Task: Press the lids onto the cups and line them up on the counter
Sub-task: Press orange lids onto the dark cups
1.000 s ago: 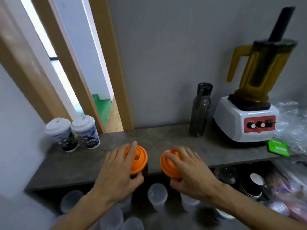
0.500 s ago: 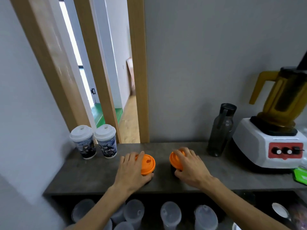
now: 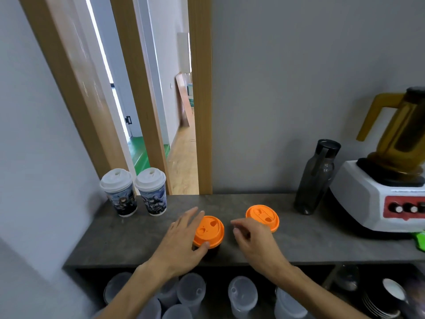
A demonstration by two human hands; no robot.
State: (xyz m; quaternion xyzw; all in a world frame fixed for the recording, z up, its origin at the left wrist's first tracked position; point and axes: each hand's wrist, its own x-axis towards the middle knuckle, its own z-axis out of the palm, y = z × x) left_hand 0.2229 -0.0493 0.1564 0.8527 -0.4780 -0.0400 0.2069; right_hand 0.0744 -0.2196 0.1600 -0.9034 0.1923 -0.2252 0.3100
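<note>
On the grey counter (image 3: 299,240), left hand (image 3: 181,240) cupping the side of a dark cup with orange lid (image 3: 208,230), thumb against the lid's rim, fingers fairly straight. Right hand (image 3: 255,238) loosely curled, holding nothing, just in front of a second orange-lidded cup (image 3: 262,217). Further left, two white-lidded printed cups (image 3: 135,192) side by side; right, dark water bottle (image 3: 316,178) and blender (image 3: 391,176).
</note>
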